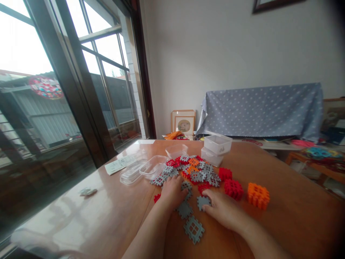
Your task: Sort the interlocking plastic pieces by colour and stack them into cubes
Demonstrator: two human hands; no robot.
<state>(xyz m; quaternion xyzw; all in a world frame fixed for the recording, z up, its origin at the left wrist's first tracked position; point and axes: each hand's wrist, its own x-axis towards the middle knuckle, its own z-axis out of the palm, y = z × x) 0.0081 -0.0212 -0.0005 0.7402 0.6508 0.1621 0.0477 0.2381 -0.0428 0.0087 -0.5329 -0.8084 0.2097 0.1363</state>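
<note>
My right hand (222, 208) pinches a solid grey notched-edge building tile (203, 203) between thumb and fingers, just above the table. Palm down, my left hand (174, 190) rests at the near edge of a heap of grey, red and orange interlocking tiles (198, 176), its thumb apart from the fingers. Its fingertips are partly hidden, beside a grey tile (186, 187). Closer to me lie a solid grey tile (184, 209) and a grey window-pattern tile (194, 229). A red tile (156, 198) peeks out left of my left wrist.
Red tile stacks (233, 190) and an orange stack (258, 195) stand at right on the wooden table (107, 216). Behind the heap are white plastic boxes (217, 144). Clear containers (152, 166), a paper sheet (118, 163) and a small pale packet (88, 191) lie left.
</note>
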